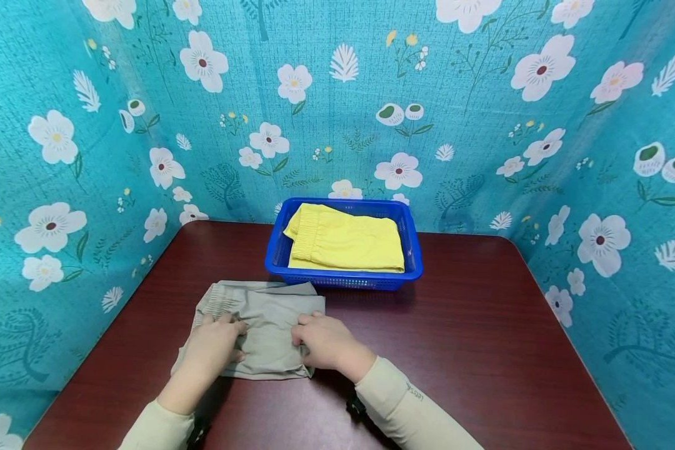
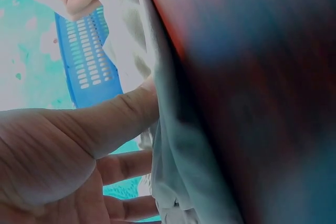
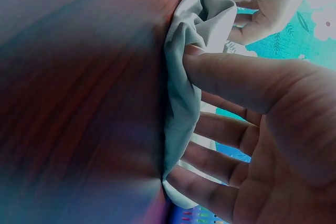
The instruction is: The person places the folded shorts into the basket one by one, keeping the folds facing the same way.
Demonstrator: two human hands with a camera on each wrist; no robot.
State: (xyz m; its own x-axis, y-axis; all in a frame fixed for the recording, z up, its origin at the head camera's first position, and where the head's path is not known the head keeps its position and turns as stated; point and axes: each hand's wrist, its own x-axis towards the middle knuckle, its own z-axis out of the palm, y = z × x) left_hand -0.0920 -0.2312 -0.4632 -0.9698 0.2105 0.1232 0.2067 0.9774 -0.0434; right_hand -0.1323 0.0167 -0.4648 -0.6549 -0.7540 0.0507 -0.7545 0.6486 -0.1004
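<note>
A pair of folded grey pants [image 1: 270, 319] lies on the table, its gathered elastic waistband at the upper left. My left hand [image 1: 210, 347] rests on the left part of the cloth, just below the waistband. In the left wrist view the thumb [image 2: 123, 111] presses the fabric, with the fingers extended to it. On the right part of the pants lies my right hand [image 1: 329, 340]. Its fingers [image 3: 210, 158] reach fairly straight to the cloth in the right wrist view, and the thumb tip is partly hidden by a fold.
Behind the pants stands a blue plastic basket [image 1: 413, 250] with folded yellow pants [image 1: 349, 240] in it. The grey cloth reaches close to the basket's front left corner. Dark red-brown wood forms the table [image 1: 461, 325]. A teal floral curtain [image 1: 337, 125] encloses the back and sides.
</note>
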